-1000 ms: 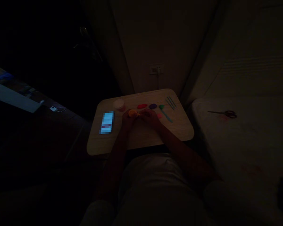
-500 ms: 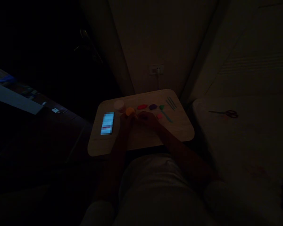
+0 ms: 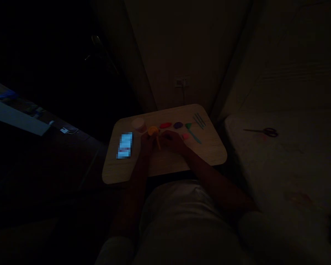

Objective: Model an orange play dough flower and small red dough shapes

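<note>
The light is very dim, so finger detail is poor. My left hand (image 3: 147, 142) is closed on a lump of orange modelling clay (image 3: 153, 130) with a rounded top. From the lump a thin orange strip (image 3: 158, 143) hangs down between my hands. My right hand (image 3: 173, 141) is curled, its fingertips pinching at the strip's upper part. Just beyond the hands lie a red clay piece (image 3: 165, 125) and a purple clay piece (image 3: 178, 125). To the right of my right hand are a pink clay piece (image 3: 185, 136) and a green clay lump (image 3: 188, 126) touching a teal tool (image 3: 195, 136).
The small wooden table (image 3: 165, 166) has rounded corners. On its left are a lit phone (image 3: 124, 145) and a pale lidded tub (image 3: 139, 124). Several thin sticks (image 3: 199, 120) lie at the back right. Scissors (image 3: 263, 131) rest on a pale surface at right.
The orange strip, which stretched toward my right hand before, now hangs down toward the tabletop. The orange lump has shifted slightly right in my left hand.
</note>
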Available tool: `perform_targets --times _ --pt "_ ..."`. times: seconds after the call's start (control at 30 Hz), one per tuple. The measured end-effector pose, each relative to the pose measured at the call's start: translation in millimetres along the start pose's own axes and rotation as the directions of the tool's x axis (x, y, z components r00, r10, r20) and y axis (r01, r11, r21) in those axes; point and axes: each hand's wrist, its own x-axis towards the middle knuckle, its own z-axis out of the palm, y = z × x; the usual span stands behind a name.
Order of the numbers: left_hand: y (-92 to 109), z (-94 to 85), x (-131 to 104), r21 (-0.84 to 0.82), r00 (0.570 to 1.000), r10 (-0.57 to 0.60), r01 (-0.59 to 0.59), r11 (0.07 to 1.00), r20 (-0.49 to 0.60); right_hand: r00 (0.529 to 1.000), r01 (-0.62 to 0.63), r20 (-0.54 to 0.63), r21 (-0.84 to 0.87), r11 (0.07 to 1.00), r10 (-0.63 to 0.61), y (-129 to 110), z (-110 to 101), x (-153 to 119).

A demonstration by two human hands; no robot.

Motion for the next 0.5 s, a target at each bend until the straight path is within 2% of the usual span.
perform_targets --times 0.23,0.37,0.5 --pt "4.0 1.8 0.0 0.079 0.993 0.094 -0.099 0.992 0.072 0.993 -0.059 -0.089 0.137 0.989 0.072 4.9 -3.0 6.5" --pt "6.6 5.2 -1.2 0.036 0.990 0.064 -0.069 0.997 0.129 0.993 -0.086 -0.061 0.170 0.982 0.097 5.9 -7.6 8.8" --pt "6.6 4.4 -1.0 -0.052 0.993 0.024 -0.018 0.998 0.119 0.969 -0.162 -0.134 0.280 0.946 0.206 8.0 -7.3 10.5"
